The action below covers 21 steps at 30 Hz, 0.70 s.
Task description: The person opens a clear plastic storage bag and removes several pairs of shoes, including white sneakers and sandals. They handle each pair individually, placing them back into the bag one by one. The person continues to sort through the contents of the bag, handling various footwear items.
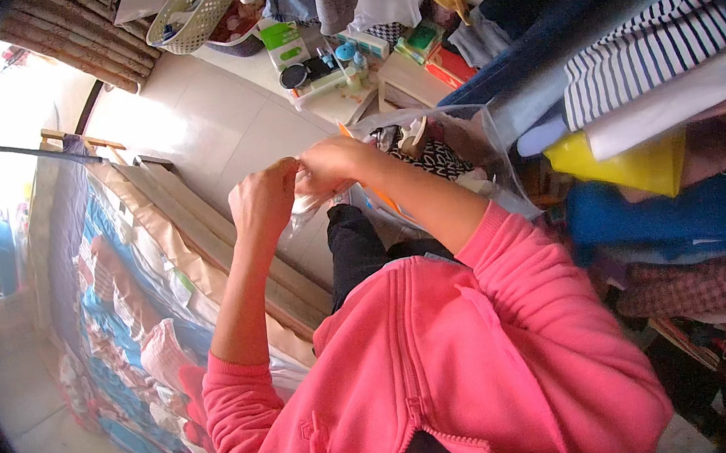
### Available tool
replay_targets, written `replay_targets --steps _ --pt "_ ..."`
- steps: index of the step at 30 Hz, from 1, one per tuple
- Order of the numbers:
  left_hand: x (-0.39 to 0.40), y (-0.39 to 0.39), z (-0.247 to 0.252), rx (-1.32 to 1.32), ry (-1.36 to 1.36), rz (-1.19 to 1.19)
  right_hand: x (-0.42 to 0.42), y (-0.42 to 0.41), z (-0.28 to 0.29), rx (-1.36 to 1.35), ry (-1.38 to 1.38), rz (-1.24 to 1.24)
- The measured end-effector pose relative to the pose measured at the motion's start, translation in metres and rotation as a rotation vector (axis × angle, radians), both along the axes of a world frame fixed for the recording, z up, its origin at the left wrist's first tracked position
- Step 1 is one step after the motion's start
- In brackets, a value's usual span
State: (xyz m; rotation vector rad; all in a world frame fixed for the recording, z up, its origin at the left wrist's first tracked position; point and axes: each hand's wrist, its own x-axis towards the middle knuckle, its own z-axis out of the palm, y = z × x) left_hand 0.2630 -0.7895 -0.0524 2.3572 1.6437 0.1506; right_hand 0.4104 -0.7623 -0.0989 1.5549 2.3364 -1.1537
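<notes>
My left hand (261,201) is raised in front of me, its fingers curled, with the fingertips close to those of my right hand (328,165). Thin translucent plastic (307,207) hangs just below my right hand; the curled fingers hide whatever lies between them. Beyond my right forearm stands a large clear plastic bag (508,155) with an orange edge. It holds bunched clothes, among them a black fabric piece with white lettering (436,159).
Folded clothes, including a striped garment (645,53) and a yellow piece (624,160), are stacked at the right. A plastic basket (195,17) and small bottles (355,66) stand ahead. Clothes in clear plastic (124,307) lie at the left, beside a rail (25,151).
</notes>
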Motion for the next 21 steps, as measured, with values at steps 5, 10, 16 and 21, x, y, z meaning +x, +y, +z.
replay_targets --steps 5,10,16,21 --pt "-0.003 0.009 0.001 0.0 -0.029 0.071 0.01 0.0 -0.017 0.117 0.219 0.102" --pt "0.007 0.005 0.002 0.044 -0.074 0.047 0.003 -0.002 -0.038 0.199 0.379 0.147" --pt "-0.003 0.007 0.013 0.006 -0.153 0.115 0.011 -0.013 -0.043 0.217 0.418 0.067" --pt "-0.01 0.01 0.026 -0.063 -0.182 0.116 0.003 -0.007 -0.048 0.509 0.594 0.029"
